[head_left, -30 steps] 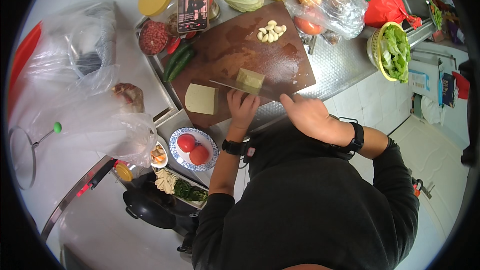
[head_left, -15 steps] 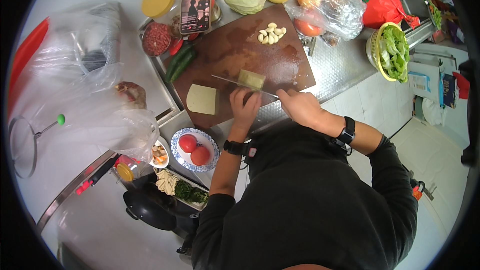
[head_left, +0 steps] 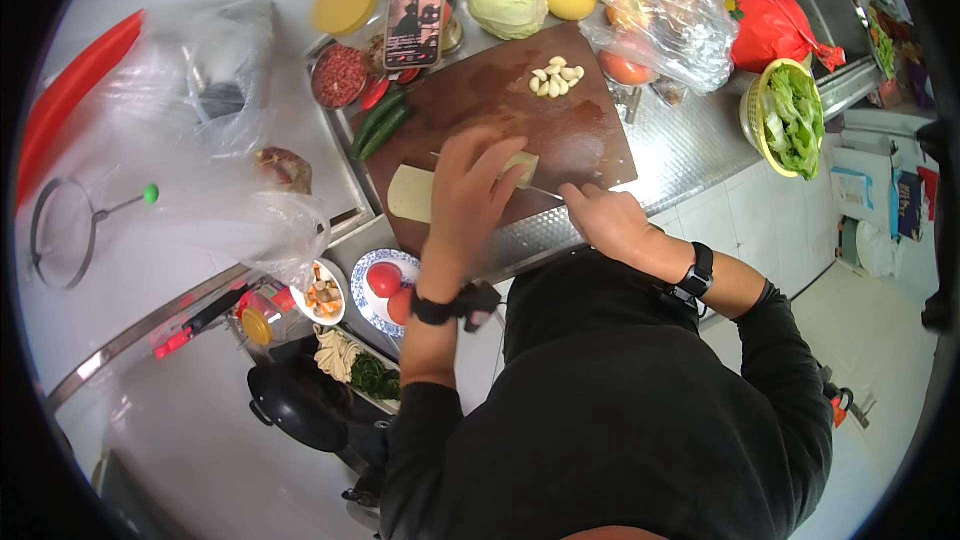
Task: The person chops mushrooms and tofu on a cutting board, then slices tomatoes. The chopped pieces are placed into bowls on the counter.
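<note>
My right hand is closed round the handle of a kitchen knife, whose thin blade points left over the brown cutting board. Slightly blurred, my left hand is above the board and the blade with its fingers apart, and I see nothing held in it. Partly behind its fingertips lies a small pale tofu-like piece beside the blade. To the left, a larger pale green tofu-like block is partly covered by my left hand. Peeled garlic cloves sit in a pile at the board's far side.
Green cucumbers lie on the board's left edge. Behind are minced meat, a phone and a cabbage. At right stands a lettuce basket. Near left, a patterned plate holds tomatoes.
My left hand has lifted off the small piece and opened, now covering part of the larger block. My right hand keeps its grip on the knife. The whole view has shifted slightly.
</note>
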The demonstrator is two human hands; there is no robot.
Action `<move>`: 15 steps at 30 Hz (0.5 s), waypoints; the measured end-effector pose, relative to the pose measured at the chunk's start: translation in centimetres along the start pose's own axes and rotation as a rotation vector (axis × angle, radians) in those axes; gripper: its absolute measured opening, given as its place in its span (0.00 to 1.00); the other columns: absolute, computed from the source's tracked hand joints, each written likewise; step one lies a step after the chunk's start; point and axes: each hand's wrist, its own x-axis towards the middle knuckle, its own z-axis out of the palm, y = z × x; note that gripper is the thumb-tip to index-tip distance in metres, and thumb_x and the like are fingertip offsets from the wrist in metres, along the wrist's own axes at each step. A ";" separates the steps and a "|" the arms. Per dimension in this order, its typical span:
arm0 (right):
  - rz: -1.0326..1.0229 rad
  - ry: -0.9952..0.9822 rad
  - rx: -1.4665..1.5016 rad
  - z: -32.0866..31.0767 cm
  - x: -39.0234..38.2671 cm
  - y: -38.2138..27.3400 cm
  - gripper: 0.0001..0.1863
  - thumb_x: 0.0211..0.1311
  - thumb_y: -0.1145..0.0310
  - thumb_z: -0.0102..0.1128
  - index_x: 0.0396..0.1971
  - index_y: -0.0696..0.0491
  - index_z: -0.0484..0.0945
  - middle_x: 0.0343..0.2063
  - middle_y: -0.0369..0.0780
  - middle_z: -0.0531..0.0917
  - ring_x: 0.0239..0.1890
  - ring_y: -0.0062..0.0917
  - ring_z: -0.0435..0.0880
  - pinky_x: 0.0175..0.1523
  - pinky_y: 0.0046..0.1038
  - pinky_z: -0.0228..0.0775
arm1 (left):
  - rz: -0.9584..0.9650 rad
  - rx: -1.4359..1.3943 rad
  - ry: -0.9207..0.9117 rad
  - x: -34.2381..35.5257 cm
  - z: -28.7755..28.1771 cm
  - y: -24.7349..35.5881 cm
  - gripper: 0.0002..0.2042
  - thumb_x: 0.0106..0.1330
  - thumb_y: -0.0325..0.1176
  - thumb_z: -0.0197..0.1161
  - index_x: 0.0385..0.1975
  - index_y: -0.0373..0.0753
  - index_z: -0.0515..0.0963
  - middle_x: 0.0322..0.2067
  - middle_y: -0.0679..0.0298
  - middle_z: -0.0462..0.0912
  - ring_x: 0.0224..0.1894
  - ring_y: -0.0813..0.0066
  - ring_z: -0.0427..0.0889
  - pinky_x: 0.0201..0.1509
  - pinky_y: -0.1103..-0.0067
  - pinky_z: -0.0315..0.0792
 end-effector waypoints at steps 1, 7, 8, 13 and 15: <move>0.003 -0.010 0.004 -0.1 0.2 -0.1 0.11 0.53 0.75 0.53 0.37 0.54 0.68 0.23 0.45 0.76 0.23 0.43 0.80 0.25 0.41 0.70 | -0.041 -0.038 -0.166 1.9 -0.5 -0.6 0.17 0.49 0.31 0.72 0.41 0.43 0.79 0.38 0.59 0.77 0.43 0.58 0.77 0.50 0.68 0.72; 0.020 -0.030 -0.020 -1.3 0.3 -0.5 0.10 0.54 0.75 0.52 0.37 0.54 0.68 0.23 0.45 0.77 0.24 0.42 0.81 0.25 0.40 0.71 | -0.139 0.164 -0.943 6.7 2.2 -3.4 0.17 0.47 0.39 0.71 0.38 0.45 0.82 0.38 0.61 0.81 0.44 0.60 0.79 0.46 0.68 0.73; 0.015 -0.025 -0.022 -1.4 0.3 -0.5 0.10 0.54 0.75 0.52 0.37 0.54 0.68 0.24 0.45 0.77 0.24 0.42 0.81 0.25 0.40 0.71 | -0.137 0.196 -0.954 6.8 2.6 -3.5 0.16 0.47 0.39 0.71 0.37 0.45 0.82 0.37 0.61 0.81 0.43 0.60 0.79 0.46 0.68 0.73; -0.018 0.018 -0.058 -1.4 0.0 -0.3 0.10 0.54 0.75 0.52 0.37 0.53 0.68 0.24 0.44 0.77 0.24 0.41 0.81 0.25 0.40 0.71 | -0.117 0.369 -0.967 8.1 2.2 -1.7 0.15 0.49 0.39 0.71 0.38 0.45 0.82 0.37 0.62 0.81 0.43 0.60 0.80 0.45 0.69 0.73; -0.016 -0.007 -0.053 -1.6 -0.2 0.0 0.10 0.54 0.75 0.52 0.37 0.53 0.68 0.24 0.44 0.76 0.24 0.40 0.81 0.25 0.40 0.71 | -0.058 0.322 -0.637 8.5 0.5 -0.3 0.16 0.50 0.37 0.70 0.40 0.45 0.82 0.38 0.62 0.82 0.43 0.60 0.80 0.45 0.69 0.74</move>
